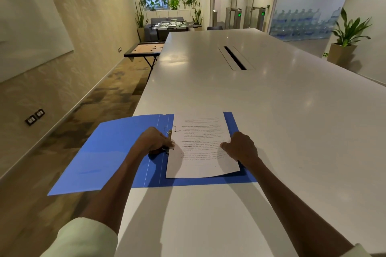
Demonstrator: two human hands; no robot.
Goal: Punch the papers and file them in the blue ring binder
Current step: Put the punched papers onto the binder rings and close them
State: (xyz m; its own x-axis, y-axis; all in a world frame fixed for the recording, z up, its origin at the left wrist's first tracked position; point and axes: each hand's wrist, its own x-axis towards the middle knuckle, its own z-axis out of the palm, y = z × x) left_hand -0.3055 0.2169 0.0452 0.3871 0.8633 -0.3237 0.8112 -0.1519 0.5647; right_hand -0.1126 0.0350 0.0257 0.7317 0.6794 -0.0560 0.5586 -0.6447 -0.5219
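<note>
The blue ring binder [108, 152] lies open on the near left part of the white table [271, 110], its left cover hanging past the table's left edge. A stack of printed papers [200, 152] rests on the binder's right half, its left edge at the metal ring mechanism [170, 133]. My left hand [155, 141] is curled over the lower part of the mechanism, fingertips at the papers' left edge. My right hand [240, 148] presses on the papers' right edge. What the left hand grips is hidden under it.
A long cable slot [235, 57] runs down the middle of the table further off. To the left, beyond the table edge, there is carpeted floor with a carrom board on a stand [146, 49]. Potted plants and a foosball table stand at the far end.
</note>
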